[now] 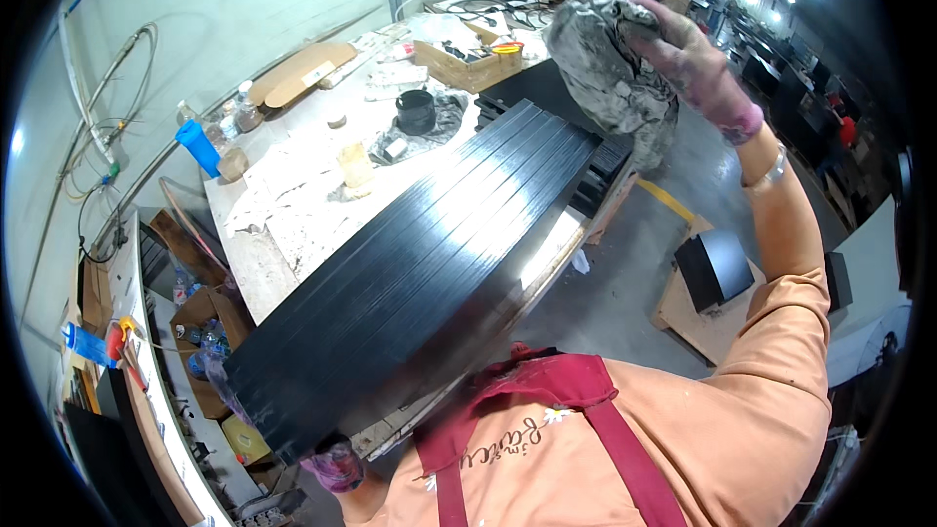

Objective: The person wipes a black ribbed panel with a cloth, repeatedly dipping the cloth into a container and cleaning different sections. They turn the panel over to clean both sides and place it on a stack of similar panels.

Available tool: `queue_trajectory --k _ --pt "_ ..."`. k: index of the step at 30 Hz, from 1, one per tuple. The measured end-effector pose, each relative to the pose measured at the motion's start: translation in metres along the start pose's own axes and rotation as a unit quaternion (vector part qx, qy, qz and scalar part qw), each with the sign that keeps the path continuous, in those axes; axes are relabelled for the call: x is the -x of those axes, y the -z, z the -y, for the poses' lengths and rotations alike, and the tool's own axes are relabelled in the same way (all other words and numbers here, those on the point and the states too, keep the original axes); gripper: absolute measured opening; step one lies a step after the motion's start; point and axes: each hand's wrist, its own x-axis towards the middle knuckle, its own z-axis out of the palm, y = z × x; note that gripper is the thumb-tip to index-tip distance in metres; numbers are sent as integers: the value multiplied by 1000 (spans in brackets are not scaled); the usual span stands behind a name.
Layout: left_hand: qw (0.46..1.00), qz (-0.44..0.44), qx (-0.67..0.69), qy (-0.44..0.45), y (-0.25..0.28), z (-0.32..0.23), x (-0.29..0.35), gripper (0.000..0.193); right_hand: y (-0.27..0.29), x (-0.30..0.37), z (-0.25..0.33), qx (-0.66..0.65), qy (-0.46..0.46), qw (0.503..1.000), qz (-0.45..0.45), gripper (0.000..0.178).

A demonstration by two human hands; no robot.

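A long black panel [420, 263] with lengthwise grooves and a glossy top lies slantwise across the worktable. My left hand [335, 466], in a stained purple glove, grips its near left end; most of the fingers are hidden by the panel. Raised at the upper right, my right hand [693, 68] wears a similar stained glove and is closed around a crumpled grey rag [610, 63] with dark smears. The rag hangs above the panel's far end, apart from it. More black pieces [600, 176] lie beneath that far end.
On the worktable [259, 268] stand a black cup [416, 112] on a dark cloth, a blue cup [198, 148], clear bottles [247, 107], and a wooden box [468, 63] of small items. A cardboard box [210, 322] holds bottles at left. Black parts [714, 268] rest on a board at right.
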Motion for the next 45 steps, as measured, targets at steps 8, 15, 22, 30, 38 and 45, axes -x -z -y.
queue_trajectory --k 8,15,22,30,38,45 --pt "1000 -1 -12 16 14 10 16 77 -114 34 57 337 303 836 308 56" --pt "1000 0 -22 11 16 10 19 77 -111 9 18 63 236 934 259 39" --pt "1000 15 -19 15 11 12 20 77 -80 1 -6 319 327 878 143 32" --pt "1000 25 -8 13 4 13 11 77 -89 -10 -22 323 430 839 82 29" --pt "999 33 17 7 0 8 -5 77 -73 -29 -8 350 263 882 176 22" --pt "997 75 13 6 -6 7 -36 78 -109 -50 -28 310 390 852 161 30"
